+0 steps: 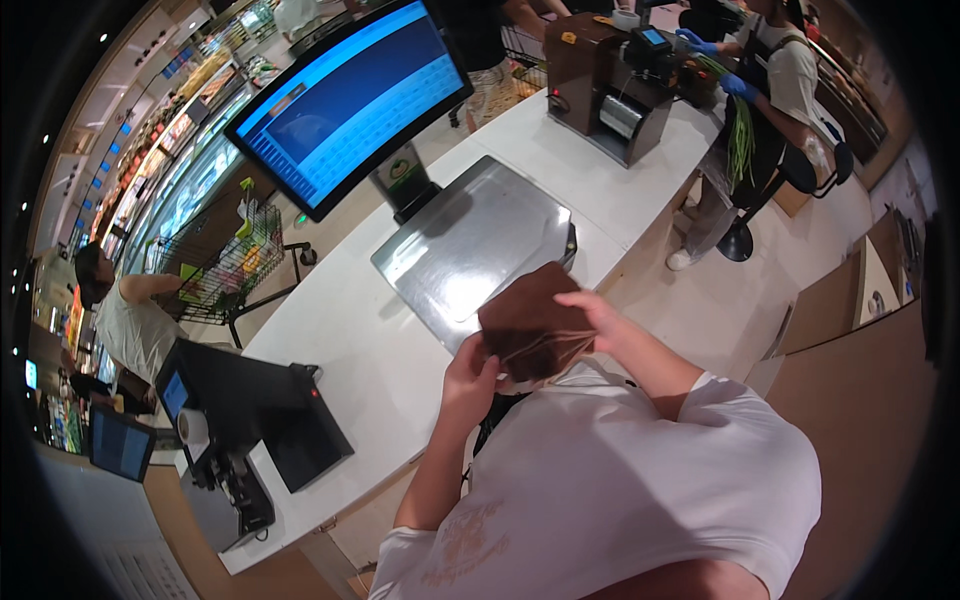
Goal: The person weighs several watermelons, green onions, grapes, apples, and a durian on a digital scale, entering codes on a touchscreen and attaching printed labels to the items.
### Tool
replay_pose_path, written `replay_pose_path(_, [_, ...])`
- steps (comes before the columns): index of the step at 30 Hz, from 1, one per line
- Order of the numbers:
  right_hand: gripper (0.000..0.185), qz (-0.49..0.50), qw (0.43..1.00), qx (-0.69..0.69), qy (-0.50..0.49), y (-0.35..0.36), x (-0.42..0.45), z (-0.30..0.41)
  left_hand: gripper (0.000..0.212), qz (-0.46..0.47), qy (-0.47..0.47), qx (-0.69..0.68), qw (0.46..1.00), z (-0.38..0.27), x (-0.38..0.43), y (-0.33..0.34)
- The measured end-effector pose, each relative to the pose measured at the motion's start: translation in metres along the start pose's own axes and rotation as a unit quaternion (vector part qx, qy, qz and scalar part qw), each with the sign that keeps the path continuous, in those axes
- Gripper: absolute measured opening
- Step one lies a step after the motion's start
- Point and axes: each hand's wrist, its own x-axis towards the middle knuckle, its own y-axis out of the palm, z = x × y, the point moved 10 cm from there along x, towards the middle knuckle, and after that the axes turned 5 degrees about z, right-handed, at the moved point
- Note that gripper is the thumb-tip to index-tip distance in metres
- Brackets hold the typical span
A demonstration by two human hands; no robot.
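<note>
Close to my chest I hold a brown folded item [536, 311], either cloth or paper; which one, I cannot tell. Thin, pale lines or cords run across its lower part. My left hand [474, 371] pinches its left edge between thumb and fingers. On the opposite side, my right hand [596, 319] grips it with the thumb across its upper face. Just beyond it lies the stainless-steel platform [480, 232] of a counter scale, whose near corner the item partly covers. A large screen [352, 105] with a blue display stands behind the platform.
The white counter [349, 330] runs diagonally before me. A black machine [262, 420] with a paper roll stands at its left end. Toward the far end sits a brown machine [607, 82] with a film roll. A blue-gloved person [780, 82] holds long green vegetables near a stool [799, 169].
</note>
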Motion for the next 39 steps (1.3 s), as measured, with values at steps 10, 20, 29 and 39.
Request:
replay_pose_path(10, [0.047, -0.233, 0.829, -0.446, -0.243, -0.19, -0.024, 0.241, 0.031, 0.023, 0.02, 0.028, 0.999, -0.021, 0.063, 0.051])
replay_pose_path(20, [0.076, -0.291, 0.453, -0.834, -0.118, -0.251, 0.155, 0.211, 0.03, 0.01, -0.031, 0.034, 0.999, -0.033, 0.14, 0.117])
replay_pose_path(29, [0.049, -0.135, 0.452, -0.849, -0.238, -0.234, 0.177, 0.203, 0.025, -0.055, -0.014, -0.021, 0.998, -0.039, 0.147, 0.103])
replay_pose_path(39, [0.042, 0.122, 0.937, -0.324, -0.043, -0.086, 0.075, 0.138, 0.046, -0.091, 0.022, 0.058, 0.994, -0.031, 0.115, 0.05])
